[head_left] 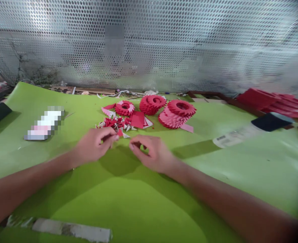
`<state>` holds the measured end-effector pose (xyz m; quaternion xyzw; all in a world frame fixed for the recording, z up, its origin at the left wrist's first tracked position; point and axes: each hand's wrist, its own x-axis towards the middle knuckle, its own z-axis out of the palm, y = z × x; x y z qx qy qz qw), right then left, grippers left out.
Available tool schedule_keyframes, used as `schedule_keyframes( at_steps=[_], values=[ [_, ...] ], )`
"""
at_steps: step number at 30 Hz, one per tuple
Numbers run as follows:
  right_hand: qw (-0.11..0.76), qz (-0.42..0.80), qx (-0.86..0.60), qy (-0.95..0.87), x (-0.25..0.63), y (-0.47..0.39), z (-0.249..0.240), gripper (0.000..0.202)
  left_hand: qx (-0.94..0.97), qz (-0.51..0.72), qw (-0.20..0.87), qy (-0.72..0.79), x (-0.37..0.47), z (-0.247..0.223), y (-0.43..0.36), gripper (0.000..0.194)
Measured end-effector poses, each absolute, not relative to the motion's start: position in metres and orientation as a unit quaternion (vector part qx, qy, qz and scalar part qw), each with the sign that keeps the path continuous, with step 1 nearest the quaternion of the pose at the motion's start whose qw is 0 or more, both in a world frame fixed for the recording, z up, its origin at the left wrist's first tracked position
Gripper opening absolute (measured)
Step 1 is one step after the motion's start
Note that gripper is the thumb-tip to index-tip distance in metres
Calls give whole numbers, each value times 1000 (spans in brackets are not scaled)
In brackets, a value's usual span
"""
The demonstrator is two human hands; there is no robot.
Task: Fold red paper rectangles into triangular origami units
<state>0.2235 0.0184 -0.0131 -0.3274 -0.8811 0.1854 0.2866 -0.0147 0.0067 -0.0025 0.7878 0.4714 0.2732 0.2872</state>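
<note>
My left hand (94, 144) is closed in a pinch at the near edge of a pile of small folded paper pieces (113, 123), red and whitish. A red piece (120, 132) shows right by its fingertips; whether it is held or lies in the pile I cannot tell. Just to the right, my right hand (152, 152) hovers over the table with thumb and forefinger curled together. Anything between those fingers is too small to make out. Behind the hands lie a stack of red paper squares (138, 119) and ring-shaped folded-paper models (125, 107) in red and pink.
On the green table cover (128, 202) a blurred-out phone (46, 123) lies at left. A clear cylinder with a dark band (271, 121) lies at right, near red paper stacks (262, 99). Worn whitish tape (70, 229) runs along the near edge. A perforated metal sheet (149, 44) stands behind.
</note>
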Motion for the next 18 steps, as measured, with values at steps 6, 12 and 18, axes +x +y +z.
schedule_keyframes(
  at_steps=[6, 12, 18],
  values=[
    [228, -5, -424, -876, 231, 42, -11, 19, 743, 313, 205, 555, -32, 0, 25, 40],
    [128, -42, -477, -868, 229, 47, -15, 41, 723, 319, 173, 587, -34, 0, 29, 40],
    [132, -67, -485, -862, 228, 45, -13, 48, 711, 344, 181, 587, -32, 1, 24, 40]
  ],
)
